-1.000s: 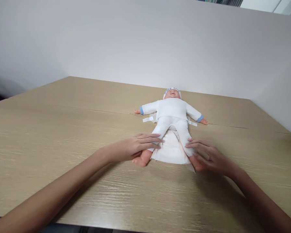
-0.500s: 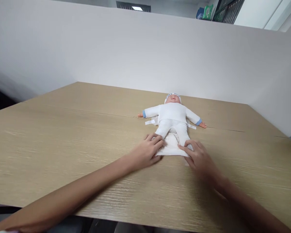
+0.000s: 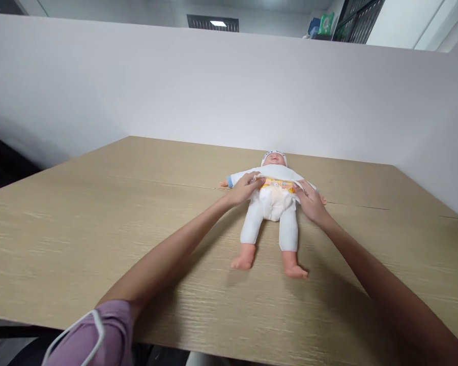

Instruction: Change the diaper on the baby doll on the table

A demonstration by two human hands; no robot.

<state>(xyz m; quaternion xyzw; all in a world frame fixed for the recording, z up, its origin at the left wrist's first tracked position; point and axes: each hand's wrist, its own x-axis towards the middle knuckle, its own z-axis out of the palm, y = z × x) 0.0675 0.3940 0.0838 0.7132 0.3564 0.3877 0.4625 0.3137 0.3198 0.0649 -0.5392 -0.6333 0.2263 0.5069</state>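
A baby doll (image 3: 289, 236) in white clothes with blue cuffs lies on its back, head away from me and bare feet towards me. Between its legs and up over its belly runs a white diaper (image 3: 275, 206), its front band yellow-orange with a print. My left hand (image 3: 248, 187) is closed on the left end of the diaper's upper edge. At the opposite end, my right hand (image 3: 309, 198) grips the same edge, fingers curled over it. The doll's forearms are partly behind my hands, and the diaper's side tabs are hidden.
The doll lies on a wide light-wood table (image 3: 137, 218) with a thin seam across it. A pale partition wall (image 3: 198, 91) rises behind the far edge. A white cord or strap (image 3: 98, 330) hangs by my purple sleeve (image 3: 114, 325).
Both hands have moved away from me, from the doll's feet to its waist, bringing the diaper's front flap up over the belly. The doll's legs and feet now show.
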